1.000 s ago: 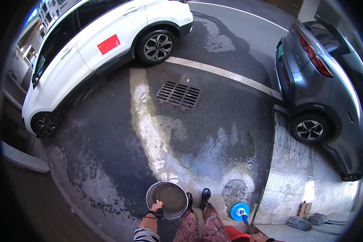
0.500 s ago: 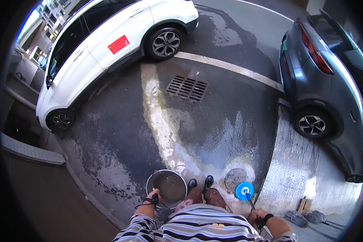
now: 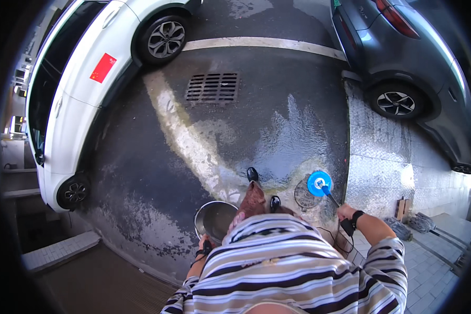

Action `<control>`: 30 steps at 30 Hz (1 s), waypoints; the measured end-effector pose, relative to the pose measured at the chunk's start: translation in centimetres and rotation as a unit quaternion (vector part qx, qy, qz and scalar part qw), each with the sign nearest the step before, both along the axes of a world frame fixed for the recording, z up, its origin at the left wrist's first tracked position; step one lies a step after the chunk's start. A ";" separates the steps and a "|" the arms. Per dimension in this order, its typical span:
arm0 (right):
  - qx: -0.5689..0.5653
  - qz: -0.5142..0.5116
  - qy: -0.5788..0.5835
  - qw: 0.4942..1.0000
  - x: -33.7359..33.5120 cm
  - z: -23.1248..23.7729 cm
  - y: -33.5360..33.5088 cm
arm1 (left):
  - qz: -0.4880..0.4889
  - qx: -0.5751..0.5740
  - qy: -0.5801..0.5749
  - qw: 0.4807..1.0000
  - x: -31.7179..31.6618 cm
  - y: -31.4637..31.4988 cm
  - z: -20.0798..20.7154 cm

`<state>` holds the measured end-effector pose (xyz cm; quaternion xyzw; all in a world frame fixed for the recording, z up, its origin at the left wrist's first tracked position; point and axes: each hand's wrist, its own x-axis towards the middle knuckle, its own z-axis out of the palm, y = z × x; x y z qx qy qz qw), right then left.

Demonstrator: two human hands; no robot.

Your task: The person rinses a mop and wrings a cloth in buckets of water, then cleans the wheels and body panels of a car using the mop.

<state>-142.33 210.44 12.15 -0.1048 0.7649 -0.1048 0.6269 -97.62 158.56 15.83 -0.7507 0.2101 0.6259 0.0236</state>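
Observation:
A round metal bucket (image 3: pixel 217 226) with murky liquid in it hangs or stands at my left side; which of the two I cannot tell. My left hand (image 3: pixel 205 243) is closed at its near edge, gripping it, with the handle mostly hidden. On the right, my right hand (image 3: pixel 344 212) wraps round the dark stick of a mop with a round blue head (image 3: pixel 319 183). That head is over the round cover (image 3: pixel 307 194) in the ground. Black shoes show below me, the left one ahead of the right.
A white car (image 3: pixel 83 99) is parked on the left and a dark grey car (image 3: pixel 418 78) on the right. A drain grate (image 3: pixel 212 88) lies ahead, beyond wet ground (image 3: pixel 293 136). Grey mop heads (image 3: pixel 421 222) lie at the right by a metal-plated ramp (image 3: pixel 377 152).
I have stepped forward, so the grate and cars sit nearer. The bucket and the blue-headed mop have come along in my hands, and my left foot is now in front.

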 end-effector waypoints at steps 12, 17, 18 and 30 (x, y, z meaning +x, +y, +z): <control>-0.083 -0.219 -0.024 0.972 -14.1 0.3 -11.1 | -0.165 -0.002 -0.035 0.986 -16.6 -11.0 -1.5; 0.010 -0.364 -0.066 0.929 -22.4 -1.7 -18.5 | -0.222 -0.026 -0.048 0.974 -26.2 -16.0 -2.5; 0.028 -0.406 -0.092 0.909 -24.0 -2.3 -19.5 | -0.231 -0.030 -0.052 0.971 -28.2 -16.8 -2.5; 0.017 -0.304 -0.079 0.949 -55.5 -7.2 -33.8 | -0.344 -0.104 -0.090 0.929 -57.3 -31.7 -5.3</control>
